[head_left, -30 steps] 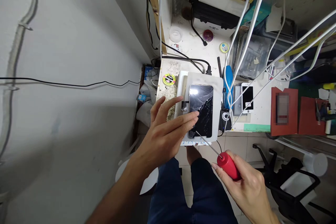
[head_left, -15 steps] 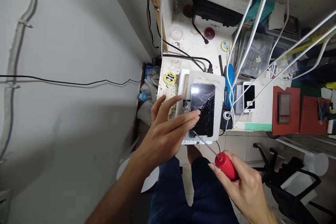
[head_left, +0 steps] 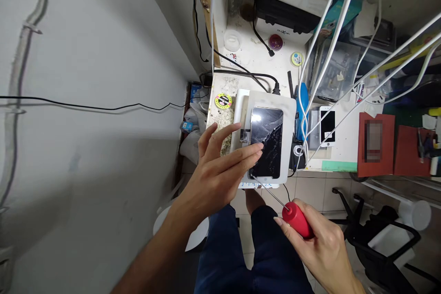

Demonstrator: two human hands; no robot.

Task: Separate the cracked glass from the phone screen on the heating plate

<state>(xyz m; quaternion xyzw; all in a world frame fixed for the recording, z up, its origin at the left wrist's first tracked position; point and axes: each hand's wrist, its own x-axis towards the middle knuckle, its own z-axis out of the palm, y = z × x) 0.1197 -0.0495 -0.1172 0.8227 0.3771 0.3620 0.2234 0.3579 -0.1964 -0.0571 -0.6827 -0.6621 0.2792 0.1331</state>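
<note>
A phone screen (head_left: 272, 147) with cracked black glass lies on a pale grey pad (head_left: 289, 147), which rests on a white flat device (head_left: 241, 96). The fingertips of my left hand (head_left: 220, 165) press on the glass near its middle, fingers outstretched and partly spread. My right hand (head_left: 320, 239) is wrapped round the red handle of a tool with a thin metal shaft (head_left: 275, 198). The shaft's tip meets the lower left corner of the screen; its exact shape is too small to tell. A small flex cable piece (head_left: 244, 136) sticks out at the screen's left edge.
Right of the pad are a blue tool (head_left: 302, 110), hanging white cables (head_left: 330, 32) and a white phone (head_left: 326, 126). Red mats (head_left: 375, 165) lie farther right. A round yellow-black reel (head_left: 223, 100) sits left. A black power plug (head_left: 276, 88) is behind the pad.
The tool's tip has shifted slightly down and left along the screen's lower corner. My left hand stays in place on the glass.
</note>
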